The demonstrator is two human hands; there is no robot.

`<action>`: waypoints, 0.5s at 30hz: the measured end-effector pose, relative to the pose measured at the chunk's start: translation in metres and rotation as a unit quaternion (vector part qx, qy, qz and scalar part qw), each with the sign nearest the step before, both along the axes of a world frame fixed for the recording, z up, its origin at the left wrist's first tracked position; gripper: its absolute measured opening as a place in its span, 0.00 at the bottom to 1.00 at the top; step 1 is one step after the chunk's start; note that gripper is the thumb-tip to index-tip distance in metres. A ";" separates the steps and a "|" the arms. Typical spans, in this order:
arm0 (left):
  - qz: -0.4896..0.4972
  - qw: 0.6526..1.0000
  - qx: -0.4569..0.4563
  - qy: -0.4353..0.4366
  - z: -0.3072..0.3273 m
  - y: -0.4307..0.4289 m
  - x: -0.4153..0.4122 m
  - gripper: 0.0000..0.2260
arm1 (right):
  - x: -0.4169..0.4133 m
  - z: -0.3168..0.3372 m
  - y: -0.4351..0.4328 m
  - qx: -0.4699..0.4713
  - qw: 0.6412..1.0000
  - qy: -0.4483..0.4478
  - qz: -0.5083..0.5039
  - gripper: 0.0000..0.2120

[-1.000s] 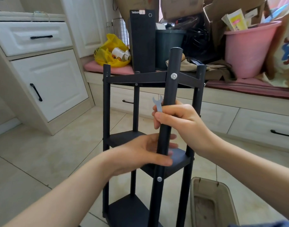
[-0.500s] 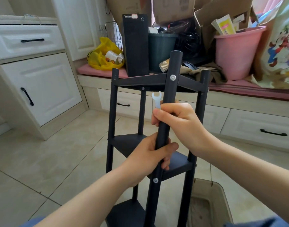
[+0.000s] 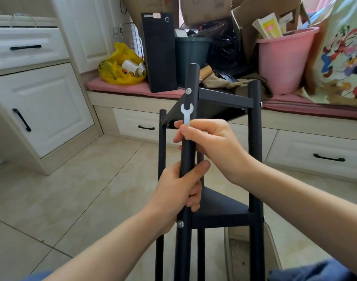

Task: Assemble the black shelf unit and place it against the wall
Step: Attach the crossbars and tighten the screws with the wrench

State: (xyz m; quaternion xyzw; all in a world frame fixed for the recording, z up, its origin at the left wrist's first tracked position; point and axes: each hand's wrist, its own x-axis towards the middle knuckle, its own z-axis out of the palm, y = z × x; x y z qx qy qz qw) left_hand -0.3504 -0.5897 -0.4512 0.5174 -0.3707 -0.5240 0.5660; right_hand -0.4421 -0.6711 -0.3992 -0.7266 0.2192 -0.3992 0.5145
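Black shelf unit (image 3: 222, 211) stands on tile; left hand (image 3: 178, 196) grips its front post (image 3: 190, 82), right hand (image 3: 209, 142) clutches post and small wrench (image 3: 187, 114).

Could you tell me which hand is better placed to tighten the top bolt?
Right: the right hand pinches the wrench just below the top bolt, while the left hand grips the post lower down, steadying it.

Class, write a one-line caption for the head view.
Left hand and right hand grip the front post of a black shelf unit, right also holding a wrench.
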 end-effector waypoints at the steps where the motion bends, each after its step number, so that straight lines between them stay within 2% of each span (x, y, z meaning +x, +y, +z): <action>1: 0.010 1.000 0.004 -0.004 -0.001 0.000 0.000 0.16 | -0.002 0.000 -0.001 -0.002 1.000 0.015 0.002 0.13; 4: 0.026 0.999 0.012 -0.017 -0.002 0.000 0.000 0.15 | -0.010 0.001 -0.007 -0.001 1.000 0.028 0.001 0.12; 8: 0.035 0.999 0.012 -0.022 -0.004 0.001 0.001 0.16 | -0.019 -0.005 -0.019 -0.025 0.995 0.016 -0.097 0.14; 11: 0.041 0.999 0.007 -0.023 -0.003 0.001 0.001 0.16 | -0.022 -0.013 -0.026 -0.029 0.985 0.072 -0.153 0.14; 15: 0.038 0.999 0.003 -0.016 -0.003 0.003 0.002 0.16 | -0.021 -0.013 -0.028 0.014 0.979 0.136 -0.153 0.15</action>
